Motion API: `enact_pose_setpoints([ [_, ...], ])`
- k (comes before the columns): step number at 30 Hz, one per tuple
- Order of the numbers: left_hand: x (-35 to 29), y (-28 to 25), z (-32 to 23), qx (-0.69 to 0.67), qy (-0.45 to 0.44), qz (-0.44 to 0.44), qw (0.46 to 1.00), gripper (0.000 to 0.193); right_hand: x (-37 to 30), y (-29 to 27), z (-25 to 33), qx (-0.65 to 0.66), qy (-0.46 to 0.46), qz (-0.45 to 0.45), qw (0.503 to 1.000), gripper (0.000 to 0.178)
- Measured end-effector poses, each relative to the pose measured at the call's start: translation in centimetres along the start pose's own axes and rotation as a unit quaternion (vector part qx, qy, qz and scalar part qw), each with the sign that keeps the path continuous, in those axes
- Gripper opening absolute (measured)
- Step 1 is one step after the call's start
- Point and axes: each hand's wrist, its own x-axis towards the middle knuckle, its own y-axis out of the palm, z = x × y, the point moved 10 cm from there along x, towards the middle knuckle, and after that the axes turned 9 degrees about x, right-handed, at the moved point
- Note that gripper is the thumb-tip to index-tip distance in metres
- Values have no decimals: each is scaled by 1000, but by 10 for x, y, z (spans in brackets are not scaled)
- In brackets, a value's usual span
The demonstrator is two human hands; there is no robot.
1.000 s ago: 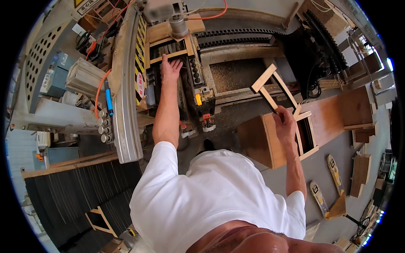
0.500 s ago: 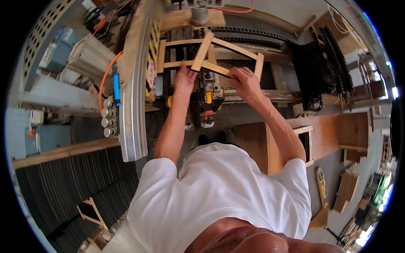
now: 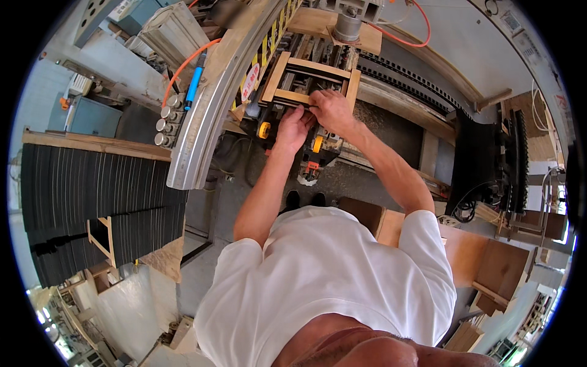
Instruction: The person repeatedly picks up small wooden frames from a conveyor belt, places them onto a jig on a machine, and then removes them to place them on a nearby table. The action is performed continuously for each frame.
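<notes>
A small rectangular wooden frame (image 3: 276, 77), pale with dark edges, rests on the machine bed in front of me. My right hand (image 3: 332, 112) is closed around its near rail, close to the right end piece. Just below that rail, my left hand (image 3: 295, 129) has its fingers bent up against the rail's underside, meeting the right fingertips. Whether a second frame lies beneath the first is hard to make out. Below the hands are the machine's yellow knobs (image 3: 317, 144) and an orange clamp part (image 3: 312, 167).
At left runs a metal-edged beam (image 3: 202, 116) with a blue marker (image 3: 195, 85) and round valves. A large stack of dark-edged slats (image 3: 104, 189) stands further left. Right are black cable chains (image 3: 520, 159) and a brown wooden panel (image 3: 468, 248). A grey cylinder (image 3: 347, 27) hangs above.
Two overlapping frames lay spread apart; now a single rectangle shows, as the right-hand frame was brought left. My hands have come together at the near rail. The view has turned.
</notes>
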Motion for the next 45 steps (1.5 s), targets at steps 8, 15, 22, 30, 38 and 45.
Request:
enact_pose_setpoints([
  [8, -95, -5, 0, 29, 6, -80, 996, 34, 53, 2, -67, -12, 0, -12, 1000, 15],
  [15, -206, -31, -15, 40, 16, -104, 994, 35, 85, 24, -100, -37, 20, -8, 999, 18],
  [22, -247, -59, -29, 49, -12, -114, 992, 32, 96, 27, -107, -13, 91, 9, 996, 19],
  [30, -275, -117, -39, 63, -62, -127, 988, 29, 98, 20, -117, -6, 140, 17, 990, 29],
  [38, -290, -187, -44, 92, -85, -188, 974, 28, 104, 24, -133, 44, 147, 10, 988, 49],
  [45, -282, -198, -34, 102, -86, -210, 969, 28, 103, 29, -141, 48, 174, 33, 983, 48],
])
